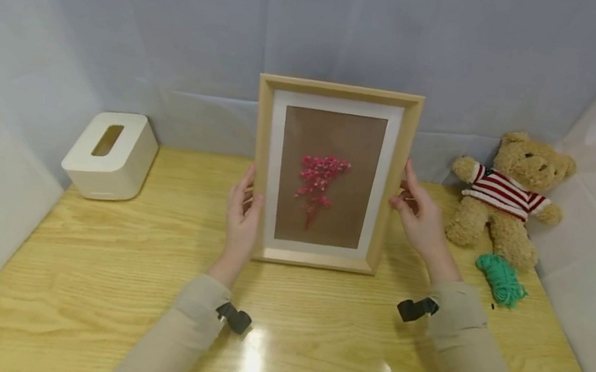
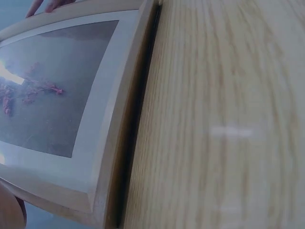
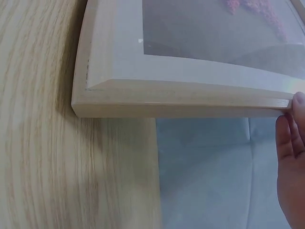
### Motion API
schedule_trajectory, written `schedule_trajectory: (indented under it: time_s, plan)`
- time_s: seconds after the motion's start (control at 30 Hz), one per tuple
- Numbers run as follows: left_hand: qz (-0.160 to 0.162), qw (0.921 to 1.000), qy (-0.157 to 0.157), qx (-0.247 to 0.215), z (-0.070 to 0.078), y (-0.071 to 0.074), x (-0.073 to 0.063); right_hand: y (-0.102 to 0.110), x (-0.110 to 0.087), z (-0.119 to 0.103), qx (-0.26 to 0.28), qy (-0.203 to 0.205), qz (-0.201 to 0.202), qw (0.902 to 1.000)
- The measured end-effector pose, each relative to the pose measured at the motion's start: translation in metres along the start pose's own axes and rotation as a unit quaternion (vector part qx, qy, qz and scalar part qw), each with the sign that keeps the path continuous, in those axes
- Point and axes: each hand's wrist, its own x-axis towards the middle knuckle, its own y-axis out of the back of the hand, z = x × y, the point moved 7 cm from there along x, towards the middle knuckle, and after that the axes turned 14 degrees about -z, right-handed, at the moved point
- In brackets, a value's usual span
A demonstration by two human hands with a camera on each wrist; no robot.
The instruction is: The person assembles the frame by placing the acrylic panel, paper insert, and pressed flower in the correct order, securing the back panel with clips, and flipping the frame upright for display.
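Picture frame standing upright on the table.
My left hand and right hand grasp its side edges, fingers curled around the wood.

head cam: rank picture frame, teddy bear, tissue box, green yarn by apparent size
1. picture frame, clearly largest
2. teddy bear and tissue box: look about alike, not ranked
3. green yarn, smallest

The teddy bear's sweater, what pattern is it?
Red and white stripes on the tan teddy bear's sweater, clearest in the head view.
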Motion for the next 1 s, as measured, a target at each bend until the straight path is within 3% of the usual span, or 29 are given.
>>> schedule_trajectory:
  time_s: [0.2,0.33,0.53,0.73,1.0]
  plan:
    - [0.01,0.9999,0.0,-0.007,0.001,0.004,-0.002,0.001,-0.003,-0.029,-0.004,0.064,0.007,0.9979]
    - [0.01,0.9999,-0.009,0.005,0.003,0.006,-0.004,0.001,-0.006,-0.041,0.029,0.084,0.0,0.996]
    - [0.007,0.999,-0.036,0.026,0.005,0.007,-0.005,0.001,-0.007,-0.039,0.06,0.071,-0.017,0.9955]
    - [0.016,0.9994,-0.016,0.025,0.005,0.008,-0.006,0.002,-0.007,-0.041,0.043,0.063,-0.018,0.997]
    - [0.012,0.9994,-0.019,0.028,0.007,0.011,-0.006,0.002,-0.008,-0.042,0.026,0.064,-0.016,0.9975]
